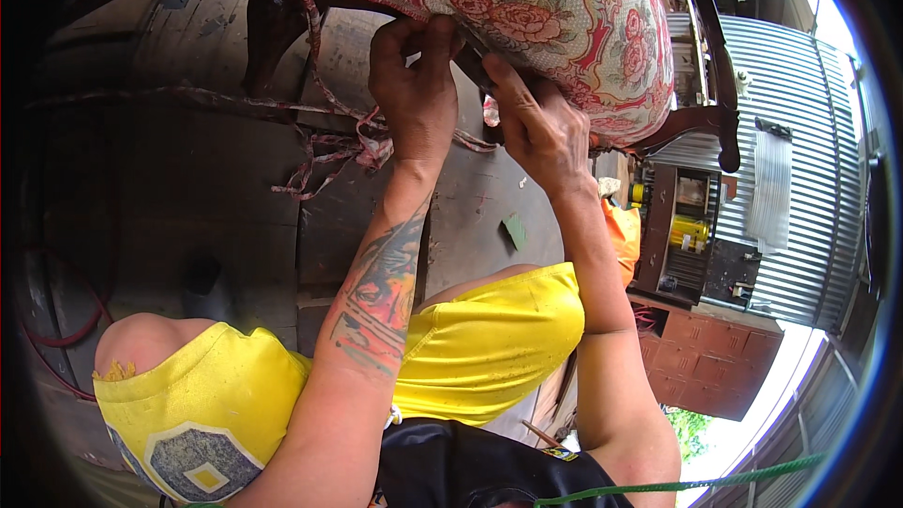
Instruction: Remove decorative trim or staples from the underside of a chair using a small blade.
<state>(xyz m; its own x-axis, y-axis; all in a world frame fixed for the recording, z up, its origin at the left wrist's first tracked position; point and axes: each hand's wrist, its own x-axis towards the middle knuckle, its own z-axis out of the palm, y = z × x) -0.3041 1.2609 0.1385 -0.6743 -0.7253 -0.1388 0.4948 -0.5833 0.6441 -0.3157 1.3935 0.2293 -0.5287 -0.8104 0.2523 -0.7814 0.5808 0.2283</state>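
A seat upholstered in red and cream floral fabric [527, 14] fills the top of the view, with a dark carved wooden frame. At the fabric's lower edge, my left hand [416, 85] is closed in a pinch; what its fingertips hold is too small to make out. Just to the right, my right hand [546, 127] is closed around a dark, narrow tool [473, 66] lying along the same edge. Its kind is partly hidden by the fingers. A twisted cord of fabric strips [315, 47] hangs over the seat, and its knotted, frayed ends [353, 150] lie left of my left wrist.
A dark wooden leg [270, 38] stands at upper left. Grey boards [216, 179] lie below the seat, with a small green scrap [514, 231] on them. Farther right are a wooden shelf unit [670, 235], reddish-brown drawers [715, 357] and a corrugated metal wall [800, 169].
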